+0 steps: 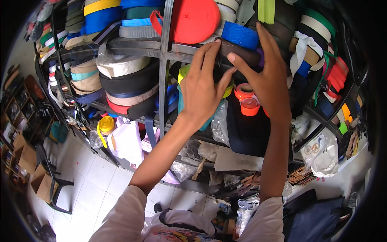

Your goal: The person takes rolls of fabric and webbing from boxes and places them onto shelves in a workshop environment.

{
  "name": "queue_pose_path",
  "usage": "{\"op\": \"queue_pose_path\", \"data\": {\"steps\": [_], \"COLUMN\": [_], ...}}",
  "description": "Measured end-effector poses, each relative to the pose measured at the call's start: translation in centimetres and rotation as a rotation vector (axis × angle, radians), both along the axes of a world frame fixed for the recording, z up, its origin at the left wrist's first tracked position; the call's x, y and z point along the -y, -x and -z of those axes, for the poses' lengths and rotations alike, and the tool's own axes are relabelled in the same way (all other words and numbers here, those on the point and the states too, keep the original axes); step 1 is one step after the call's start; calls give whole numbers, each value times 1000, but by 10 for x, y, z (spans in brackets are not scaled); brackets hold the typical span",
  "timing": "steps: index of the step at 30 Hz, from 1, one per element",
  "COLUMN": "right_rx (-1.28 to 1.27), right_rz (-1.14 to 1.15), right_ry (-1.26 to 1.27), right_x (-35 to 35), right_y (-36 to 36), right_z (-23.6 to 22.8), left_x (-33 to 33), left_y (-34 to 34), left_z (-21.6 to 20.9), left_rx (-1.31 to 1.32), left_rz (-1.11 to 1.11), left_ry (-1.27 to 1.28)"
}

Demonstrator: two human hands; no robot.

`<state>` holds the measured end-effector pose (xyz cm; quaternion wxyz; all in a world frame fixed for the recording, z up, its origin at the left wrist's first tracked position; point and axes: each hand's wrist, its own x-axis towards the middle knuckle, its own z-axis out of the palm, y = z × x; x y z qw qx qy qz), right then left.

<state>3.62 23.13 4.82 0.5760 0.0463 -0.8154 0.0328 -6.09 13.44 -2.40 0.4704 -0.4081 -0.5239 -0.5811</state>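
My left hand [205, 86] reaches up to the shelf edge, its fingers stretched and its thumb apart. Its fingertips are by the left end of a dark brown roll [243, 54], and I cannot tell whether they touch it. My right hand [268, 80] is spread, the thumb in front of that roll and a long finger pointing up beside a blue webbing roll [240, 36]. The blue roll lies on top of the dark one. Left of it stands a large red strap roll [195, 20]. Small orange-red tape rolls [249, 104] sit below, between my wrists.
A black metal rack [164, 76] holds stacked webbing rolls, with a white roll [127, 66] to the left. A lime strap [266, 10] hangs above my right fingers. Below left are a yellow roll [106, 125] and, on the tiled floor [94, 177], a black chair [54, 181].
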Motion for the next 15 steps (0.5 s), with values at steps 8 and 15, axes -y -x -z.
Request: {"op": "queue_pose_path", "data": {"steps": [8,15], "right_rx": [-67,-60], "right_rz": [119,75], "right_ry": [-257,-200], "right_x": [-6,-5], "right_y": [10,2], "right_z": [11,13], "left_x": [2,4], "left_y": [-8,-13], "left_z": [2,6], "left_rx": [39,104], "left_rz": [-7,-73], "left_ry": [55,114]}}
